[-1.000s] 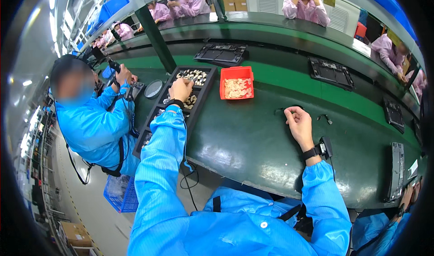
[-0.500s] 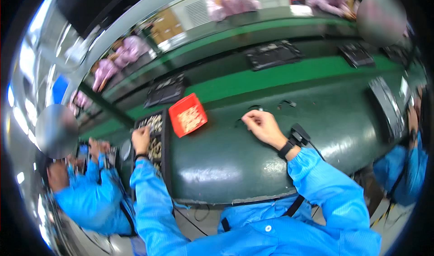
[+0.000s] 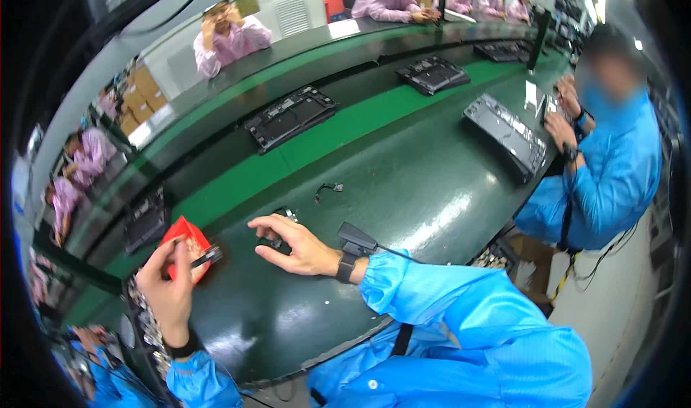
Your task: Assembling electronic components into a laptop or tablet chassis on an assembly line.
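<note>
My left hand [image 3: 164, 289] is closed, thumb and fingers pinching a small black-and-silver part [image 3: 207, 256], short and flat. It is raised in front of a red bin [image 3: 182, 228] that contains small pale pieces. Over the green bench, my right hand [image 3: 302, 248] has its fingers curved and apart, thumb away from the forefinger. Beneath and just beyond these fingers lies a small dark part [image 3: 286, 213], partly hidden. Farther off rests a short black cable [image 3: 330, 189] with a connector at its end.
A black block-shaped device [image 3: 357, 236] with a cord sits beside my right wrist. Silvery small parts fill a tray [image 3: 147, 325] at the left. Open laptop bodies [image 3: 290, 117] lie along the green belt, another [image 3: 506, 136] before a blue-sleeved co-worker [image 3: 604, 163] at right.
The view has swung to the right. My left hand has left the parts tray and shows a small part in its pinch near the red bin. My right hand's fingers have spread apart.
</note>
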The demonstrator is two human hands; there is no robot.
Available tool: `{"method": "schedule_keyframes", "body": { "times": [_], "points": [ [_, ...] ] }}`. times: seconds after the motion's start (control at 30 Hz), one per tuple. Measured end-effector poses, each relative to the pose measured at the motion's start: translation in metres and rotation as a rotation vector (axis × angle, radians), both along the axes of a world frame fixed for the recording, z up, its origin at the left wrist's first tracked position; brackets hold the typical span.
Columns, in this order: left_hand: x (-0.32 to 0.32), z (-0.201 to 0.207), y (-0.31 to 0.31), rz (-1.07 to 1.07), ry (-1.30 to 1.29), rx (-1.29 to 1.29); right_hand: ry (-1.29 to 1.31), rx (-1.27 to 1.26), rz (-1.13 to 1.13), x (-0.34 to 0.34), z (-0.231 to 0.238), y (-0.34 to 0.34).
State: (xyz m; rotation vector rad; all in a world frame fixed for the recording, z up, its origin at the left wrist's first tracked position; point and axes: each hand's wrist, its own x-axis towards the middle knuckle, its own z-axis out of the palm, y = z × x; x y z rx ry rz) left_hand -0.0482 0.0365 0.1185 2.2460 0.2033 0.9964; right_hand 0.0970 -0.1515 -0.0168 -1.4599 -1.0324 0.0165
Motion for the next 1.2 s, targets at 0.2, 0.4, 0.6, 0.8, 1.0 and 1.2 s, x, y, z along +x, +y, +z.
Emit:
{"method": "schedule_keyframes", "body": {
  "times": [0.2, 0.4, 0.6, 0.8, 1.0, 1.2],
  "points": [
    [0.06, -0.074, -0.034, -0.208, 0.102, -0.238, -0.154, -0.046, 0.099, -0.013, 0.01, 0.007],
    [0.056, -0.123, -0.043, -0.171, -0.091, -0.342, -0.2, -0.095, -0.202, -0.005, -0.017, 0.019],
    [0.057, -0.11, -0.048, -0.232, -0.165, -0.418, -0.255, -0.019, -0.133, 0.007, -0.018, 0.012],
    [0.05, -0.115, -0.029, -0.275, -0.17, -0.433, -0.095, -0.007, 0.026, -0.023, -0.003, 0.013],
    [0.042, -0.108, -0.031, -0.213, -0.119, -0.508, 0.21, 0.139, 0.084, -0.025, -0.009, 0.016],
    [0.054, -0.117, -0.04, -0.142, -0.248, -0.233, 0.497, 0.24, 0.114, -0.008, -0.017, 0.014]
  ]
}}
